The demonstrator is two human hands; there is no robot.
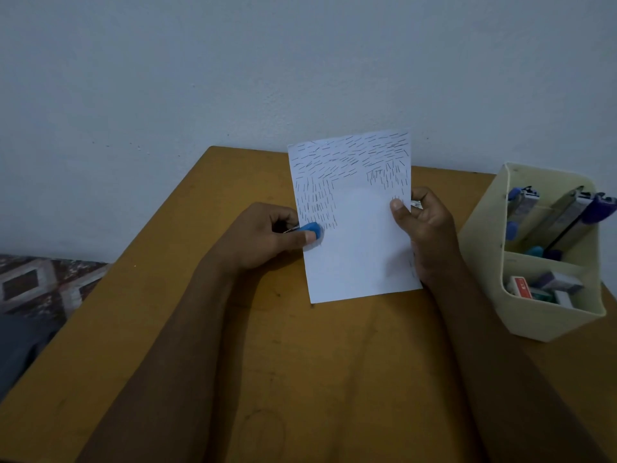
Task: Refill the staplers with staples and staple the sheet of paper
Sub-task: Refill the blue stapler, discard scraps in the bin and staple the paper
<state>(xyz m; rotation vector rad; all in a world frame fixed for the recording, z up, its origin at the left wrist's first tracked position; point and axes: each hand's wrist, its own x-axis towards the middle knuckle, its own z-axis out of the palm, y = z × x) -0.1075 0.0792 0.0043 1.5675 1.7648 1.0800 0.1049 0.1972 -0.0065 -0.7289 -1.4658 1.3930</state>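
One sheet (357,235) — left hand (263,238) clamps stapler (314,228) on, right hand (430,228) pinches.

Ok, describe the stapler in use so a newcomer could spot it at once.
On the brown table, a sheet of paper is held up at the centre. At its left edge, the left hand grips a light-blue stapler against the paper. It is the only stapler outside the cream organizer at the right.

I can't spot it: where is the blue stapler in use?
Head view, left of centre: the left hand holds the stapler at the left edge of the paper, above the table.
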